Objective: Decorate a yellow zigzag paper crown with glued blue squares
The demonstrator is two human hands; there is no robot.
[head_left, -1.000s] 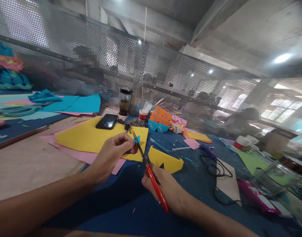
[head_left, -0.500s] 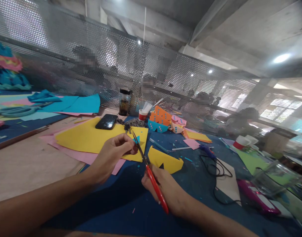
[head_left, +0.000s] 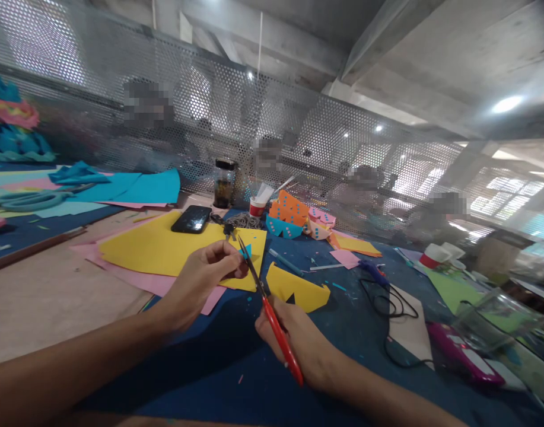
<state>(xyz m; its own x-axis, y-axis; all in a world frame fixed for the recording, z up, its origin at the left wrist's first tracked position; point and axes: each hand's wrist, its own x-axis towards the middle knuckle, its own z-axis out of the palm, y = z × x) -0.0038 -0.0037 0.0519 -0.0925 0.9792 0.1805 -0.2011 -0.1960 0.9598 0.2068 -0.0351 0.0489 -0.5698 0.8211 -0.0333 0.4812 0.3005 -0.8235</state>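
Note:
My left hand point(head_left: 204, 281) pinches a small blue paper scrap point(head_left: 244, 251) between thumb and fingers, above a large yellow sheet point(head_left: 160, 246). My right hand point(head_left: 298, 341) is closed round red-handled scissors point(head_left: 272, 317), whose blades point up toward the blue scrap and touch it. A cut yellow paper shape point(head_left: 298, 289) with a triangular notch lies on the dark blue table cover point(head_left: 236, 379) just beyond my right hand.
A black phone point(head_left: 192, 219) rests on the yellow sheet, with pink paper point(head_left: 120, 267) beneath. A dark jar point(head_left: 224, 183), a red-and-white cup point(head_left: 257, 206), orange and blue dotted paper pieces point(head_left: 289, 216) stand behind. A black cable point(head_left: 382, 302) and a magenta tool point(head_left: 458, 353) lie at right. A perforated metal screen point(head_left: 298, 136) closes the back.

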